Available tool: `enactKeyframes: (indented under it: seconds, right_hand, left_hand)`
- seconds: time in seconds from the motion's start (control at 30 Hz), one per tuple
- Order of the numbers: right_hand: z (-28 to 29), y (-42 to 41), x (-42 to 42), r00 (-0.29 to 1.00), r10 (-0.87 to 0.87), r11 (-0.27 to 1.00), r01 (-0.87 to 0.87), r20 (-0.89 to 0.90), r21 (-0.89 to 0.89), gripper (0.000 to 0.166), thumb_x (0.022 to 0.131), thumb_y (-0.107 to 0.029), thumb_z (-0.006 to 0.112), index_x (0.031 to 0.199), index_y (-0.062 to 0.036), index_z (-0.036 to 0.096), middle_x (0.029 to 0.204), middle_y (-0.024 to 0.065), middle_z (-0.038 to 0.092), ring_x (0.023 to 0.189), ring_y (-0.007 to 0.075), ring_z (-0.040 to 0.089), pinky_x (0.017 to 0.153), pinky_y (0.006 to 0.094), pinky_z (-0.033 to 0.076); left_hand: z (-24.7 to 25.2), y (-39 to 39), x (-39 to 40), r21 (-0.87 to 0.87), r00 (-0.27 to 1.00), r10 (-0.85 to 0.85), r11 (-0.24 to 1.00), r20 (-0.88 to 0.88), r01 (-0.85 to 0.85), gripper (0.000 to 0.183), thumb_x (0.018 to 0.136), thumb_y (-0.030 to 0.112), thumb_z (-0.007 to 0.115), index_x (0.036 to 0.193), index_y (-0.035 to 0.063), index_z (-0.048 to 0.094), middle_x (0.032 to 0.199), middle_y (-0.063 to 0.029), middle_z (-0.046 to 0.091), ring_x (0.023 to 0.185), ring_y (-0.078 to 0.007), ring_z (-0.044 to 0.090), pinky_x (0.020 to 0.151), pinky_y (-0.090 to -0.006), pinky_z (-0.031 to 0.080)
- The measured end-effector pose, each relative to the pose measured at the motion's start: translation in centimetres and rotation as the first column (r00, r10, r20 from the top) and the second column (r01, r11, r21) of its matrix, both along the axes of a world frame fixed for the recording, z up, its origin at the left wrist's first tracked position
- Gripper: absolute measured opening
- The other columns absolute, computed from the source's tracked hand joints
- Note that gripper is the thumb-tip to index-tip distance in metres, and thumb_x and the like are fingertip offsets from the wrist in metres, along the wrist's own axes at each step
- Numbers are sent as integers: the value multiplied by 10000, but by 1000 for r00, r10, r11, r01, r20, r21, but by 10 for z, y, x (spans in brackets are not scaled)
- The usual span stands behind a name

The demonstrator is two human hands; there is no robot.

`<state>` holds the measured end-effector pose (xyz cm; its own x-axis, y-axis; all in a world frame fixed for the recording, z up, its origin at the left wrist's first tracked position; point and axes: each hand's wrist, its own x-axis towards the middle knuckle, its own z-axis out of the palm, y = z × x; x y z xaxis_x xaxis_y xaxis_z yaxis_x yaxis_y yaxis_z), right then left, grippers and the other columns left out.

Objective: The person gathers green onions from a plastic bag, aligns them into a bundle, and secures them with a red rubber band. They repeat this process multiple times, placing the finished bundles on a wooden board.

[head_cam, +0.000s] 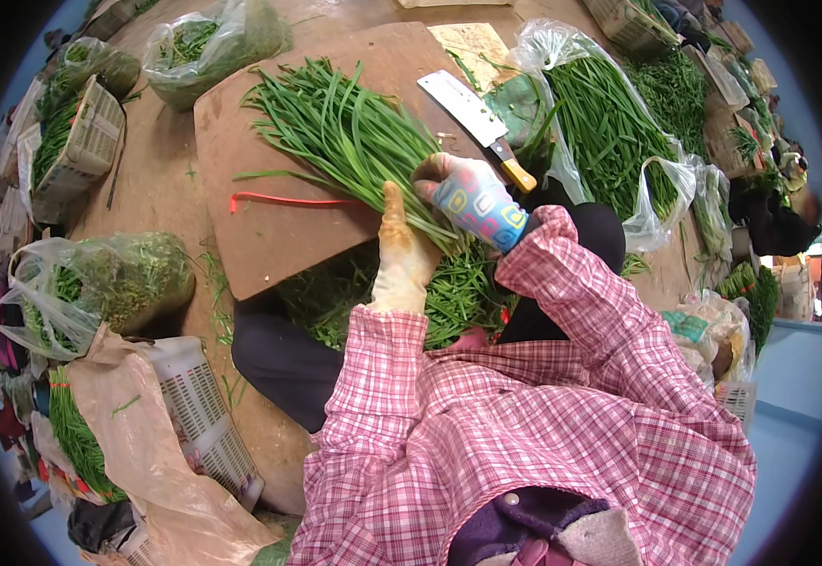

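A bunch of garlic chives (354,134) lies across a brown board (298,247), leaves fanned toward the far left. My left hand (407,258), in a stained pale glove, holds the stem end with its thumb on top. Over the stems from the other side, my right hand (478,201), in a patterned glove, has its fingers curled on the bunch; its fingertips are partly hidden. Left of the stems a red tie strip (291,199) lies on the board. Beyond my right hand rests a cleaver (464,107) with a wood-and-yellow handle.
On the right a clear plastic bag (602,127) holds more chives. Cut green scraps (460,297) lie below the board, between my legs. Bags of greens (142,279) and a white plastic crate (206,417) stand on the left. Another crate (89,141) is farther off.
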<state>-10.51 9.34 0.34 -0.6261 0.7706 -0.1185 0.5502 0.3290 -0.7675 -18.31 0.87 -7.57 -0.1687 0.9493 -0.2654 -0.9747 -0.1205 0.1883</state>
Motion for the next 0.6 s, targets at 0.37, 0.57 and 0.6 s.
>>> enactKeyframes:
  seconds: [0.37, 0.57, 0.6]
  right_hand:
    - [6, 1, 0, 984, 71, 997, -67, 163, -31, 359, 796, -240, 699, 1107, -66, 655, 936, 183, 695, 906, 309, 678, 819, 371, 519]
    - [-20, 8, 1, 999, 31, 1000, -31, 40, -4, 339, 798, -182, 669, 1112, -58, 648, 973, 184, 692, 923, 303, 676, 830, 371, 514]
    - [-27, 9, 1, 1000, 17, 997, -18, -18, -69, 334, 796, -173, 663, 1108, -52, 648, 970, 177, 694, 915, 290, 679, 827, 364, 514]
  left_hand:
    - [-1, -2, -2, 32, 999, -25, 999, -27, 26, 778, 892, 674, 444, 1375, 65, 408, 1298, -142, 522, 1148, -292, 539, 974, -488, 441]
    - [2, 1, 2, -54, 1000, 3, 999, -27, -4, 795, 884, 693, 430, 1384, 77, 402, 1301, -143, 521, 1152, -294, 537, 976, -484, 438]
    - [-2, 2, 2, -40, 1000, 6, 999, -10, -7, 775, 885, 687, 433, 1384, 95, 400, 1309, -145, 512, 1156, -311, 529, 970, -499, 437]
